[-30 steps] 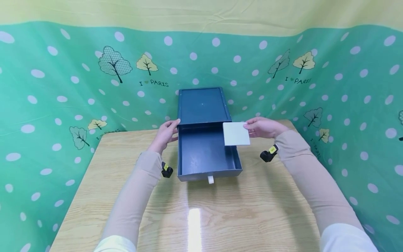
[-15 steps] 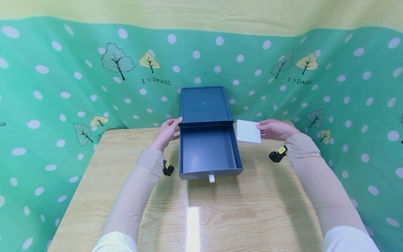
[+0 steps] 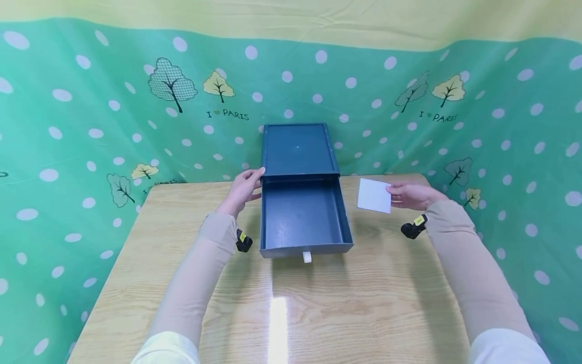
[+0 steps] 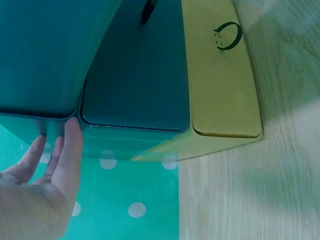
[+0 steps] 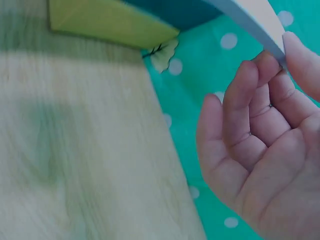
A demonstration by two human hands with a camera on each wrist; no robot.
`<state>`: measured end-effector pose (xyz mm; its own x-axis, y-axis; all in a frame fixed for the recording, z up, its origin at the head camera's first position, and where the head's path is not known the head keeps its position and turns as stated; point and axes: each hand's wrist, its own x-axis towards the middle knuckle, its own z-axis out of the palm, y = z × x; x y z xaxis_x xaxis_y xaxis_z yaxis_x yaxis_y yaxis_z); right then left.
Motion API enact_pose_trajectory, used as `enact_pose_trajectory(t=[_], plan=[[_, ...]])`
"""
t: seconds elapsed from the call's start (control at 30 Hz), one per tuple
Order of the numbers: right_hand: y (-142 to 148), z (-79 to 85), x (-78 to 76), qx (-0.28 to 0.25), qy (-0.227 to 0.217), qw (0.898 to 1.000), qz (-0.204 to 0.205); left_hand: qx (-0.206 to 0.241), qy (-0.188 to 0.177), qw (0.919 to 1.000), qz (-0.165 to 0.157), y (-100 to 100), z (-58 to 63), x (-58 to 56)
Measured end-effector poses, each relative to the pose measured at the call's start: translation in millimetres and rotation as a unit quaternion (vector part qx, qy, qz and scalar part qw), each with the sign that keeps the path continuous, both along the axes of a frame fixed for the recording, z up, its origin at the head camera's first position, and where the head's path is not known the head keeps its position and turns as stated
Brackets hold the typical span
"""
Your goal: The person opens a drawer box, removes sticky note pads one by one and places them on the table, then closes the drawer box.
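Head view: top drawer [image 3: 291,252] drawn out, flat white square [image 3: 374,195] held outside it to the right

The unit inspected is a dark blue drawer cabinet [image 3: 297,149] at the rear of a wood-grain table [image 3: 354,303]. Its top drawer extends toward the person, exposing a smooth dark blue floor and side walls; the rear portion is hidden under the cabinet top. A white pull tab [image 3: 307,257] hangs at the drawer's front. The left wrist view records two further drawers below: a dark teal drawer [image 4: 140,75] and, at the bottom, a yellow drawer [image 4: 220,85] fitted with a black loop pull [image 4: 232,45]. Both are pushed in, so their contents cannot be seen.

Left hand [image 3: 243,189]: fingers extended, touching the cabinet's left side at the front edge, just beside the top drawer.

Right hand [image 3: 411,196]: closed at the fingertips, pinching the flat white square by its right edge between thumb and fingers; the outer fingers are bent. The square is apart from the drawer, over the right rear part of the table. Its material cannot be determined.

A black wrist camera [image 3: 411,230] with a yellow label sits below the right wrist. Behind the cabinet hangs a green dotted curtain [image 3: 300,111] printed with trees and "I PARIS" lettering.
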<state>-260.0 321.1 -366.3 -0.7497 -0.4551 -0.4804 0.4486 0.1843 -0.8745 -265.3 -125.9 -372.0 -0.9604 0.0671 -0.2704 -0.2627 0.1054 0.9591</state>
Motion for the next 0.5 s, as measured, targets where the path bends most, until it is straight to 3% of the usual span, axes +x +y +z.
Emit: enact_pose_trajectory(t=[0.2, 0.5], plan=[[15, -15.4, 0.8, 0.057, 0.017, 0.998, 0.005, 0.01, 0.005, 0.9999, 0.007, 0, 0.4, 0.9], [26, -36.8, 7.5, 0.08, -0.004, 0.997, -0.024, 0.016, 0.001, 0.9998, 0.013, 1, -0.7, 0.9]])
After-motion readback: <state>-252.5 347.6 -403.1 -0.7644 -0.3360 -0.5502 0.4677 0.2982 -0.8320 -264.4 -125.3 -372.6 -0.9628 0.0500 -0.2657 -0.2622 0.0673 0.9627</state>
